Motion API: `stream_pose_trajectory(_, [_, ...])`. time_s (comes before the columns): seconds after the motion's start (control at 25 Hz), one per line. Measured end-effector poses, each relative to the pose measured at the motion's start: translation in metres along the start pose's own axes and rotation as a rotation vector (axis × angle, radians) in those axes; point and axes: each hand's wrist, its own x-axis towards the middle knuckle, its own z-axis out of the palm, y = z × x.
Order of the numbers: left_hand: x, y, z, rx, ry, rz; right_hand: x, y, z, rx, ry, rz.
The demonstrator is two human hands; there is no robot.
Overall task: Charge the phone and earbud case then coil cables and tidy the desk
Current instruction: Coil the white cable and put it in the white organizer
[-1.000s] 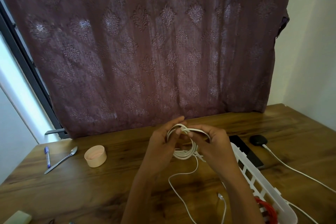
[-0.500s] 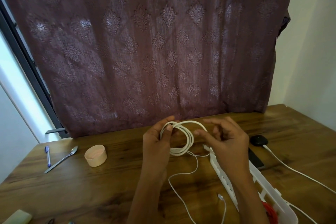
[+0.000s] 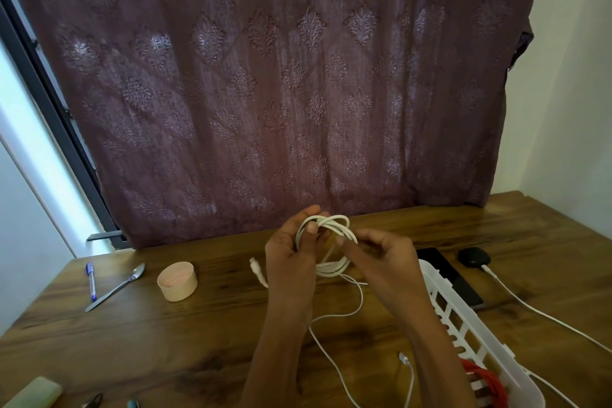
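Note:
Above the middle of the wooden desk my left hand grips a coil of white cable, thumb over its top loops. My right hand pinches the coil's right side with curled fingers. One plug end pokes out left of my left hand. The loose tail trails down over the desk to a connector. A black phone lies flat to the right. Beside the phone sits a black earbud case with a white charging cable plugged in.
A white slotted basket holding a red cable stands at the right front. A small round tan box, a spoon and a blue pen lie at the left. A pale block sits at the front left corner.
My right hand drew off the coil to the right, then came back and pinched its right side. The coil rose slightly, and a plug end now sticks out left of my left hand.

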Motion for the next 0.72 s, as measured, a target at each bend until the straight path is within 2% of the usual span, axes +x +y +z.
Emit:
stream_pose_trajectory(0.2, [0.003, -0.003, -0.003, 0.075, -0.039, 0.062, -0.003, 0.000, 0.003, 0.175, -0.038, 0.164])
stream_pose_trajectory(0.36, [0.004, -0.007, -0.004, 0.190, -0.047, 0.181, 0.000, -0.001, 0.006, 0.484, -0.118, 0.327])
stream_pose_trajectory(0.52, [0.006, -0.012, -0.002, 0.269, 0.029, 0.268, 0.003, -0.005, 0.008, 0.856, -0.159, 0.466])
stream_pose_trajectory(0.6, [0.006, -0.014, -0.001, 0.328, 0.078, 0.320, 0.003, -0.004, 0.009, 0.811, -0.145, 0.447])
stream_pose_trajectory(0.72, [0.008, -0.017, 0.000, 0.367, 0.155, 0.346, 0.000, -0.006, 0.018, 0.433, 0.051, 0.312])
